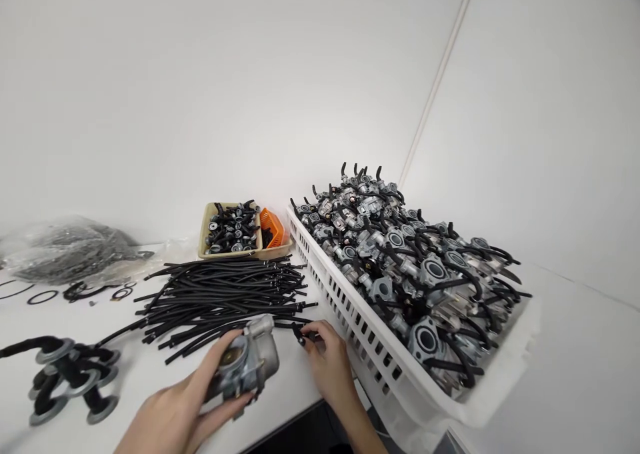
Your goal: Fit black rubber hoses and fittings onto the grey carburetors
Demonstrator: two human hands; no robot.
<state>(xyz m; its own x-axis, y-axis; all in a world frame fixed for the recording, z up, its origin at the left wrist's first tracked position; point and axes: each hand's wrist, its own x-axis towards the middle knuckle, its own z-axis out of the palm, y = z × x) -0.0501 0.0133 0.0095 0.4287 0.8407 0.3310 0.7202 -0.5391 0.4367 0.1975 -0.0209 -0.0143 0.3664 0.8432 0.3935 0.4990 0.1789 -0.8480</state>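
My left hand (pixel 183 397) is closed around a silver-grey metal carburetor (pixel 257 357), held tilted above the front of the table. To its right, my right hand (pixel 330 361) pinches a small black part (pixel 300 335); its exact kind is partly hidden by my fingers. The two hands are apart, and the small part does not touch the carburetor. Just beyond them lies a wide pile of cut black rubber hoses (pixel 225 294), most running crosswise.
A white plastic crate (pixel 345 301) heaped with carburetors (pixel 395 241) stands on the right. Behind the hoses sits a beige divided tray (pixel 203 234) with black-and-metal parts and an orange basket (pixel 273 224). Left are flanged black tubes (pixel 73 374), rubber rings (pixel 43 297) and a plastic bag (pixel 70 247).
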